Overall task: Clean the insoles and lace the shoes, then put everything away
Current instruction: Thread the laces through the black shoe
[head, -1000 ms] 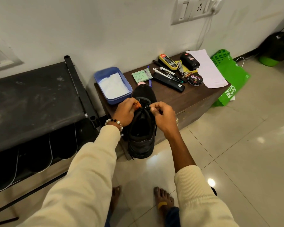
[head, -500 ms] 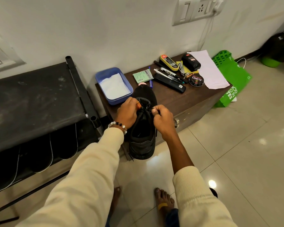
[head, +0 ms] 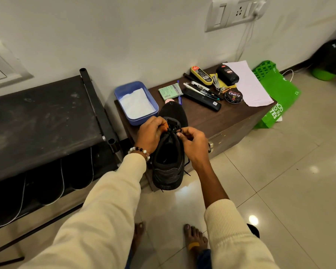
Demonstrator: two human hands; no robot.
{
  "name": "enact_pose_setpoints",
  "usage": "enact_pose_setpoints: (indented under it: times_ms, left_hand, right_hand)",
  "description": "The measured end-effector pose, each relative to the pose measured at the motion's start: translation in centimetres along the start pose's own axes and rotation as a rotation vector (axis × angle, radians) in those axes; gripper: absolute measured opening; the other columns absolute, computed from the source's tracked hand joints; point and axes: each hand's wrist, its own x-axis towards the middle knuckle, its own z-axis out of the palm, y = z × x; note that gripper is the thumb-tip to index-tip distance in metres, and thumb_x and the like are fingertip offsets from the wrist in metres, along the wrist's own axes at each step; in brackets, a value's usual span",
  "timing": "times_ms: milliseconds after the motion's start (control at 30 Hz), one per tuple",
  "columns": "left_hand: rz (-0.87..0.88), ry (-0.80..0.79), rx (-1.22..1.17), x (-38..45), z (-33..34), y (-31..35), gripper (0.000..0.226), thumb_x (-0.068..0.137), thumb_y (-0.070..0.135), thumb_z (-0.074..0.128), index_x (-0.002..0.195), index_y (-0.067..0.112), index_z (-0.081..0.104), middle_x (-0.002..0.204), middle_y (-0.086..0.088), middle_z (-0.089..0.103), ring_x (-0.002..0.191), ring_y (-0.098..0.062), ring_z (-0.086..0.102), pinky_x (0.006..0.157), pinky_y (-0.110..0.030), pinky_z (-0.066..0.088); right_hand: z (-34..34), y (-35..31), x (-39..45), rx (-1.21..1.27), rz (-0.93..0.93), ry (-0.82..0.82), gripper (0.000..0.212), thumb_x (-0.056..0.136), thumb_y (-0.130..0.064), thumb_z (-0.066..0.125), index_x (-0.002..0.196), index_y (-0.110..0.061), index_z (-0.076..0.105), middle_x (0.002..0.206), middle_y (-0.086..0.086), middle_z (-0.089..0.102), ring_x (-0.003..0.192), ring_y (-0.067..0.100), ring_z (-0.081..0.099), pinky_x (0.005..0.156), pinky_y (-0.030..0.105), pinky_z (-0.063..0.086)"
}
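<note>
Since a second ago little has shifted: the right hand [head: 193, 141] has drawn slightly away from the shoe's tongue, pulling the black lace [head: 176, 131] out sideways, while the left hand [head: 150, 133] stays bunched at the same eyelets. Both hands have their fingers curled and pinch the lace, the right between thumb and forefinger; the left's fingertips are folded under, so exactly what they grip is hard to make out beyond the lace end.

The black shoe [head: 168, 152] lies toe toward the wall on the front edge of the dark wooden chest [head: 227, 121], heel overhanging toward the person. Its matte upper swallows detail, and the lace crossings blur together.

On the chest, left of the shoe's toe, sits a blue plastic tub [head: 124, 94] holding a crumpled white cloth. Right of the toe lie a green card, pens, a long black bar, a round polish tin [head: 233, 96] and a white sheet [head: 250, 84]. A small pink thing is mostly hidden behind the toe.
</note>
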Motion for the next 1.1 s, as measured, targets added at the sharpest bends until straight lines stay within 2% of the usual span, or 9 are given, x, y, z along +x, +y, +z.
enact_pose_setpoints:
  times_ms: [67, 133, 267, 400, 533, 667, 867, 967, 1100]
  left_hand:
    - [0.006, -0.027, 0.116, 0.4, 0.3, -0.1, 0.011, 0.093, 0.003, 0.048, 0.093, 0.003, 0.059, 0.096, -0.013, 0.058, 0.086, -0.027, 0.055, 0.077, -0.039, 0.047]
    - [0.006, -0.06, 0.219, 0.6, 0.3, 0.0, 0.012, 0.093, 0.001, 0.045, 0.096, 0.003, 0.057, 0.1, -0.014, 0.056, 0.088, -0.029, 0.053, 0.075, -0.044, 0.046]
    - [0.0, -0.067, 0.268, 0.7, 0.3, 0.3, 0.016, 0.09, -0.003, 0.043, 0.099, 0.003, 0.055, 0.106, -0.013, 0.052, 0.091, -0.027, 0.05, 0.07, -0.033, 0.038]
    - [-0.021, -0.054, 0.278, 0.7, 0.4, 0.4, 0.015, 0.092, -0.002, 0.043, 0.1, 0.002, 0.055, 0.108, -0.012, 0.051, 0.093, -0.027, 0.05, 0.07, -0.03, 0.034]
    - [-0.024, -0.061, 0.193, 0.7, 0.4, -0.2, 0.011, 0.095, 0.002, 0.045, 0.1, 0.003, 0.055, 0.104, -0.013, 0.054, 0.093, -0.028, 0.053, 0.075, -0.036, 0.043]
    - [-0.048, -0.056, -0.058, -0.1, -0.7, -0.5, 0.021, 0.089, -0.006, 0.054, 0.103, 0.006, 0.064, 0.105, -0.006, 0.061, 0.097, -0.014, 0.057, 0.081, -0.005, 0.04]
    - [-0.016, 0.102, -0.106, -0.4, -0.3, -0.3, 0.017, 0.081, -0.006, 0.065, 0.088, 0.008, 0.07, 0.09, -0.004, 0.069, 0.083, -0.014, 0.063, 0.079, -0.002, 0.041]
    - [0.037, 0.076, -0.012, -0.3, -0.2, -0.3, 0.015, 0.085, -0.004, 0.061, 0.09, 0.008, 0.068, 0.089, -0.005, 0.066, 0.081, -0.012, 0.058, 0.075, 0.001, 0.037]
    - [0.023, 0.013, -0.091, -0.1, -0.5, -0.5, 0.021, 0.085, -0.004, 0.062, 0.096, 0.012, 0.071, 0.098, -0.001, 0.067, 0.09, -0.009, 0.06, 0.083, -0.008, 0.045]
  right_hand:
    - [0.2, 0.1, 0.1, -0.005, 0.008, 0.018, 0.012, 0.089, -0.013, 0.061, 0.089, -0.022, 0.069, 0.084, -0.006, 0.069, 0.085, 0.009, 0.065, 0.084, 0.04, 0.056]
    - [0.6, 0.1, 0.1, -0.02, 0.014, 0.034, 0.014, 0.09, -0.012, 0.058, 0.088, -0.023, 0.067, 0.084, -0.007, 0.067, 0.085, 0.009, 0.063, 0.084, 0.04, 0.056]
    - [1.1, 0.0, -0.1, -0.056, -0.002, 0.07, 0.013, 0.09, -0.011, 0.055, 0.088, -0.02, 0.064, 0.085, -0.003, 0.066, 0.085, 0.013, 0.062, 0.082, 0.04, 0.055]
    - [1.4, -0.1, -0.2, -0.085, -0.013, 0.107, 0.011, 0.09, -0.009, 0.054, 0.092, -0.014, 0.063, 0.085, -0.001, 0.064, 0.083, 0.012, 0.06, 0.078, 0.033, 0.053]
    - [1.5, 0.1, -0.2, -0.084, -0.023, 0.13, 0.009, 0.091, -0.01, 0.054, 0.092, -0.014, 0.062, 0.085, -0.001, 0.064, 0.082, 0.012, 0.06, 0.075, 0.03, 0.052]
    - [1.4, 0.3, -0.3, -0.057, -0.002, 0.133, 0.008, 0.091, -0.012, 0.055, 0.091, -0.016, 0.062, 0.083, -0.002, 0.064, 0.082, 0.012, 0.061, 0.077, 0.033, 0.055]
    - [1.6, 0.3, -0.4, -0.032, -0.003, 0.146, 0.008, 0.092, -0.012, 0.055, 0.091, -0.016, 0.062, 0.084, -0.003, 0.063, 0.082, 0.011, 0.061, 0.076, 0.032, 0.054]
    - [1.7, 0.3, -0.3, -0.041, -0.009, 0.142, 0.009, 0.091, -0.012, 0.055, 0.09, -0.017, 0.062, 0.084, -0.004, 0.064, 0.082, 0.011, 0.061, 0.075, 0.031, 0.053]
    - [1.7, 0.3, -0.2, -0.026, -0.002, 0.137, 0.01, 0.092, -0.012, 0.055, 0.089, -0.019, 0.061, 0.083, -0.004, 0.064, 0.083, 0.012, 0.061, 0.077, 0.033, 0.054]
